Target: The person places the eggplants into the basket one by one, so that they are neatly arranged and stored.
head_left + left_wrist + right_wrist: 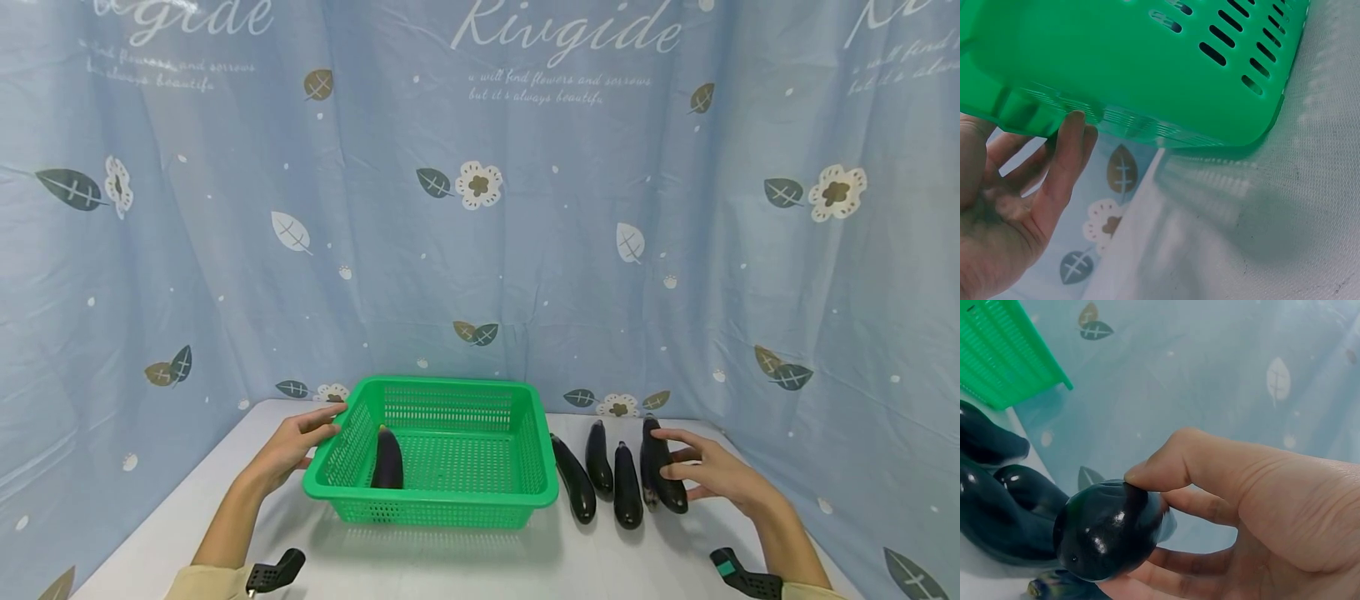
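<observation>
Nearest to me are two beige sleeves and two black devices, one at each wrist, above the white table. My right hand pinches one eggplant between thumb and fingers, at the right end of the group. This eggplant mostly covers a second one, of which I see chiefly the stalk end. To their left lie three more eggplants, the leftmost just beside the basket. My left hand has its fingers rather straight and apart, touching the left rim of the one green basket. Inside is one eggplant, so I count six; the basket's front wall partly hides it. Farthest hangs a blue curtain with printed leaves and flowers.
</observation>
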A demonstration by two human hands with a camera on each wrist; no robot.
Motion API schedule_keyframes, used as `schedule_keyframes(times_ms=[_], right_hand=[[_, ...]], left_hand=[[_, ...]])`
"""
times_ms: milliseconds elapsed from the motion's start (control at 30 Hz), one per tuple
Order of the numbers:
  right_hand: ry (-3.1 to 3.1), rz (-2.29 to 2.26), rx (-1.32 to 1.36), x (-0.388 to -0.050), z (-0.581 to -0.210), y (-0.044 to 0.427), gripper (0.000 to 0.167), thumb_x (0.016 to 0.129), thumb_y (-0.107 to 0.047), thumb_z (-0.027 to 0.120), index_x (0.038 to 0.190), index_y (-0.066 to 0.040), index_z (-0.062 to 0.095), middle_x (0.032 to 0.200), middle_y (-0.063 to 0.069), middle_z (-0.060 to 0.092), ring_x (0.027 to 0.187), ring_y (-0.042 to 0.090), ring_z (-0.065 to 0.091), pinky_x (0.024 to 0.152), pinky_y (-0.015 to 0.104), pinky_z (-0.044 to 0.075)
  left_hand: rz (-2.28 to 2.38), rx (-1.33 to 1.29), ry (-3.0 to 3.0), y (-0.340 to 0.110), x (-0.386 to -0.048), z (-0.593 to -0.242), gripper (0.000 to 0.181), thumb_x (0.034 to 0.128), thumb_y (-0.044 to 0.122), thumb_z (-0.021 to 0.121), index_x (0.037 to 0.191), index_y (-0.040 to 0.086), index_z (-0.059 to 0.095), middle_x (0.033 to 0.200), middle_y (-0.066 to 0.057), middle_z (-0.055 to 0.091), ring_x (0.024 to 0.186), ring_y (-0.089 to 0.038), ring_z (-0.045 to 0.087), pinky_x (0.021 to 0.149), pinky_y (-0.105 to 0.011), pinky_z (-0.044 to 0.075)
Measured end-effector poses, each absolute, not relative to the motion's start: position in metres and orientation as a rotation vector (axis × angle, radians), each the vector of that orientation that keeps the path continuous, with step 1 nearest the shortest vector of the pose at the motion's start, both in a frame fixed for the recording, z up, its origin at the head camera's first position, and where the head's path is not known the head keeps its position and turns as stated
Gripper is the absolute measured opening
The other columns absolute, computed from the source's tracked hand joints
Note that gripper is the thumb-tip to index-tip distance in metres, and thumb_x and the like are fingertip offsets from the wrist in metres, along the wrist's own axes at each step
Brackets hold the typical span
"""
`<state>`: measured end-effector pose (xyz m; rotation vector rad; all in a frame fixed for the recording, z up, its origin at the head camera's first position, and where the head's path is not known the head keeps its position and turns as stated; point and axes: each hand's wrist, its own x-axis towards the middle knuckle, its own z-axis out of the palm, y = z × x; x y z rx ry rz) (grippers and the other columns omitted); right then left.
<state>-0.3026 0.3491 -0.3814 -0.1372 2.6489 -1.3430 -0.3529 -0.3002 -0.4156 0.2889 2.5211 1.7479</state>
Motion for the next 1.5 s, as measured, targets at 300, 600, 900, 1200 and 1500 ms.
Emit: schedule_keyframes(times_ms=[300, 600, 900, 1200, 1500], right_hand=[[2.667, -1.346, -0.183, -0.304, -0.381, 0.338, 0.075, 0.088, -0.025, 0.072, 0.151, -0.008, 0.035, 0.137, 0.032, 0.047, 0.11, 0.031, 0.061, 0.076, 0.048, 0.058], [2.658, -1.336, -0.217, -0.305, -0.379, 0.326, 0.073, 0.088, -0.023, 0.072, 0.15, -0.008, 0.036, 0.13, 0.028, 0.052, 0.106, 0.028, 0.062, 0.075, 0.048, 0.058], [2.641, -1.365, -0.274, -0.307, -0.382, 0.315, 0.073, 0.088, -0.022, 0.072, 0.15, -0.007, 0.037, 0.127, 0.026, 0.054, 0.105, 0.027, 0.061, 0.073, 0.045, 0.058], [2.641, -1.35, -0.306, -0.307, -0.383, 0.306, 0.072, 0.088, -0.023, 0.072, 0.15, -0.007, 0.037, 0.125, 0.029, 0.053, 0.096, 0.024, 0.063, 0.07, 0.042, 0.058], [2.642, -1.346, -0.338, -0.308, -0.382, 0.295, 0.072, 0.089, -0.024, 0.072, 0.15, -0.01, 0.037, 0.127, 0.026, 0.058, 0.097, 0.024, 0.065, 0.072, 0.043, 0.058]], left_hand=[[1.738, 0.304, 2.53, -0.3, -0.352, -0.414, 0.064, 0.0981, 0.042, 0.058, 0.154, 0.019, 0.036, 0.162, -0.022, 0.018, 0.145, -0.047, 0.025, 0.095, -0.054, 0.05], [1.745, 0.312, 2.53, -0.298, -0.351, -0.412, 0.064, 0.0988, 0.04, 0.057, 0.154, 0.018, 0.035, 0.163, -0.019, 0.019, 0.146, -0.047, 0.025, 0.096, -0.056, 0.049], [1.74, 0.291, 2.539, -0.299, -0.35, -0.414, 0.065, 0.098, 0.041, 0.058, 0.154, 0.018, 0.035, 0.162, -0.021, 0.019, 0.145, -0.048, 0.025, 0.096, -0.058, 0.048], [1.741, 0.294, 2.544, -0.297, -0.35, -0.414, 0.063, 0.0986, 0.04, 0.058, 0.153, 0.017, 0.036, 0.161, -0.023, 0.02, 0.144, -0.049, 0.026, 0.095, -0.057, 0.05], [1.745, 0.294, 2.548, -0.296, -0.349, -0.413, 0.065, 0.0975, 0.041, 0.059, 0.153, 0.018, 0.036, 0.162, -0.02, 0.022, 0.144, -0.048, 0.027, 0.095, -0.058, 0.049]])
